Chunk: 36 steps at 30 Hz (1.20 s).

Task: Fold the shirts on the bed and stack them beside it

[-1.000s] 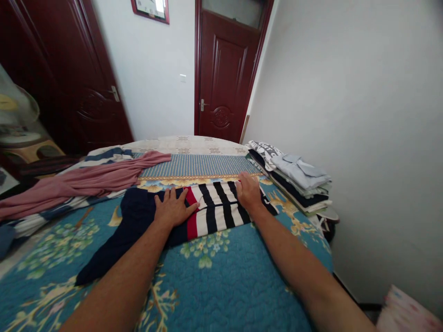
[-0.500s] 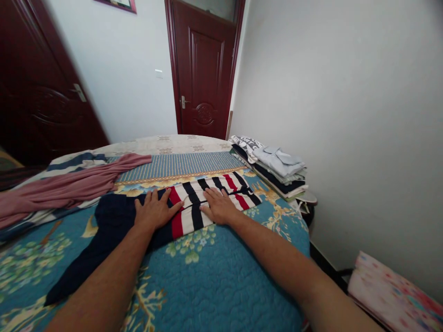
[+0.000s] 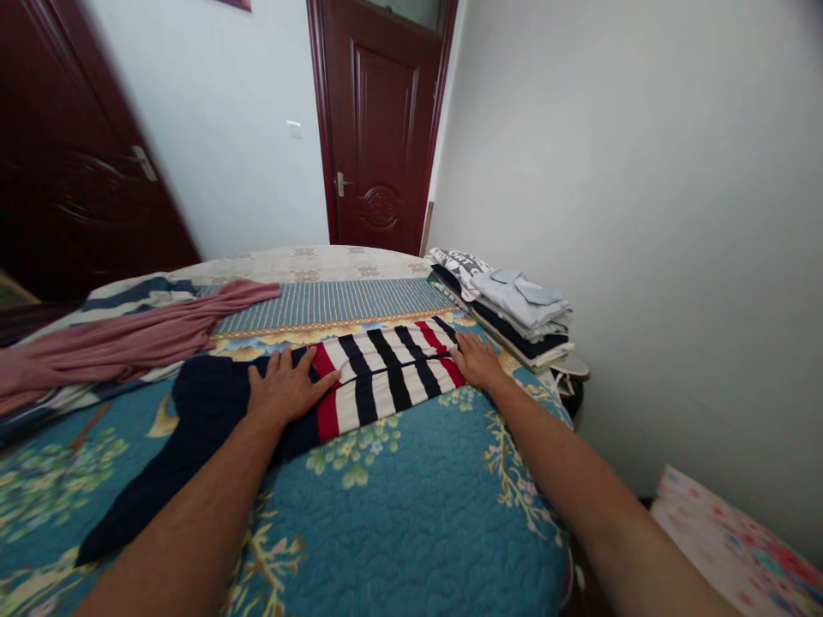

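A striped shirt point(image 3: 379, 371) in navy, white, black and red lies partly folded on the bed, its long strip running to the right. Its plain navy part and a sleeve point(image 3: 138, 506) stretch out to the lower left. My left hand point(image 3: 283, 386) lies flat with spread fingers where the navy meets the first red stripe. At the striped end on the right, my right hand point(image 3: 477, 360) rests palm down with its fingers out, covering part of the last stripes. Neither hand grips the cloth.
A teal flowered quilt point(image 3: 411, 514) covers the bed. Pink cloth point(image 3: 129, 334) lies over striped clothing at the left. A stack of folded clothes point(image 3: 520, 313) stands at the right back edge, near the wall. A flowered pink object point(image 3: 726, 536) is at the lower right.
My right hand has slid right along the striped cloth from its middle to its far end, leaving the stripes flatter. My left hand has stayed in place on the shirt.
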Motion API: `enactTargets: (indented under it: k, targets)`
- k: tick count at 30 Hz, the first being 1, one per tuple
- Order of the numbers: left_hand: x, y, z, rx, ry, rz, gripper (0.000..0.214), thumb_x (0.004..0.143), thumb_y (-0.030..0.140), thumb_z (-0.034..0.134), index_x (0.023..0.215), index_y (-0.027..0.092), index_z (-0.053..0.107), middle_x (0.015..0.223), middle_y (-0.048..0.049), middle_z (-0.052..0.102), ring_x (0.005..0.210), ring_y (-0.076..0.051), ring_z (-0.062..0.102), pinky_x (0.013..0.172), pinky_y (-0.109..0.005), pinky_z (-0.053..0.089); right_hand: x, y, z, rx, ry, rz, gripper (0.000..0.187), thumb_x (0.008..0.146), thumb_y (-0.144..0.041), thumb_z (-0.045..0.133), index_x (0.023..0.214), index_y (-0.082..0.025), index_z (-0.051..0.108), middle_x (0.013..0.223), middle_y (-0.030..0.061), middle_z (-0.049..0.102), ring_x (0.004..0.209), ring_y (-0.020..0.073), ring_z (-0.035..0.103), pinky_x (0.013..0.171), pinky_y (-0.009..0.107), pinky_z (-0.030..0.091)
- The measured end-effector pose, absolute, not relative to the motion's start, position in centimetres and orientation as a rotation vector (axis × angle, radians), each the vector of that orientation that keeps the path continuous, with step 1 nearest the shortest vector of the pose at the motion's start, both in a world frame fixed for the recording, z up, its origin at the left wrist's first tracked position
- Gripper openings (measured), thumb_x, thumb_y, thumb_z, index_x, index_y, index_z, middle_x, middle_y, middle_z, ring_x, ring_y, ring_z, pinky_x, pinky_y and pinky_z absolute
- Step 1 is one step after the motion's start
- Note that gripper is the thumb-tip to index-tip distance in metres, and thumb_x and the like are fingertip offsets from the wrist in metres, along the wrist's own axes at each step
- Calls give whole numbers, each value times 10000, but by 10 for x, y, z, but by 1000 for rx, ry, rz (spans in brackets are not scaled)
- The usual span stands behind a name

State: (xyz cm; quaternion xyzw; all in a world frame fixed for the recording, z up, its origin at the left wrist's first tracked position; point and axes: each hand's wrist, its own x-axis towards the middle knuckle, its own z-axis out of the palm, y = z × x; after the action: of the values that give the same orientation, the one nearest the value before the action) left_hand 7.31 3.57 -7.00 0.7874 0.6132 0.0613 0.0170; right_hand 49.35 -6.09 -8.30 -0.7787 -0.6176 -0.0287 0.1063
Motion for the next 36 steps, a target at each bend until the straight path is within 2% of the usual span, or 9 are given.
enactTargets:
  k: [4, 9, 12, 15, 20, 25, 31, 36]
  targets:
    - [75, 29, -64, 2422, 1906, 192, 1045, 892, 916, 300, 1703, 262, 376, 1753, -240, 308, 1620, -494, 235, 1226, -779, 161, 482, -71, -78, -2244, -1669, -311, 580, 1098, -410, 337, 1600, -165, 493, 1658, 174, 488, 1552, 307, 396, 1271, 572, 260]
    - [75, 21, -61, 2412, 1870, 233, 1052, 890, 923, 332, 1704, 257, 373, 1758, -242, 295, 1628, -490, 222, 1244, -762, 145, 442, -65, -71, -2012, -1826, -484, 583, 1083, -379, 318, 1587, -162, 517, 1702, 155, 427, 1596, 296, 327, 1297, 558, 222]
    - [75, 21, -64, 2379, 1870, 239, 1056, 891, 924, 346, 1712, 260, 349, 1767, -241, 273, 1638, -479, 203, 1258, -749, 125, 412, -46, -75, -1903, -2005, -409, 585, 1086, -417, 324, 1574, -180, 543, 1705, 136, 428, 1604, 295, 315, 1289, 546, 255]
    - [75, 21, -67, 2359, 1864, 249, 1055, 897, 920, 343, 1718, 258, 329, 1773, -245, 250, 1645, -471, 189, 1265, -746, 107, 394, -28, -86, -1955, -2056, -282, 609, 1089, -469, 317, 1590, -191, 526, 1715, 138, 410, 1598, 312, 328, 1271, 597, 274]
    - [61, 28, -67, 2275, 1912, 302, 995, 956, 872, 208, 1728, 250, 294, 1773, -232, 264, 1653, -431, 196, 1286, -710, 113, 398, -14, -100, -2099, -2085, -87, 657, 1082, -558, 310, 1631, -245, 490, 1749, 104, 354, 1589, 356, 348, 1244, 678, 286]
    - [14, 44, -66, 2120, 2145, 246, 977, 990, 818, 174, 1709, 176, 334, 1773, -240, 257, 1661, -424, 164, 1286, -721, 100, 404, -11, -103, -2127, -2088, -86, 676, 1082, -582, 289, 1648, -261, 470, 1763, 87, 326, 1609, 354, 314, 1256, 673, 272]
    - [-22, 60, -65, 2018, 2300, 193, 936, 998, 790, 181, 1689, 189, 372, 1788, -191, 253, 1663, -405, 163, 1276, -735, 153, 401, -13, -98, -2173, -2117, -70, 690, 1094, -588, 256, 1670, -246, 420, 1778, 82, 295, 1621, 340, 289, 1281, 643, 255]
    - [-50, 62, -69, 2052, 2321, 268, 838, 1037, 720, 231, 1678, 201, 379, 1751, -187, 350, 1613, -416, 301, 1262, -745, 190, 398, -16, -91, -2191, -2112, -37, 690, 1097, -594, 246, 1676, -255, 407, 1782, 68, 287, 1625, 332, 278, 1283, 645, 252]
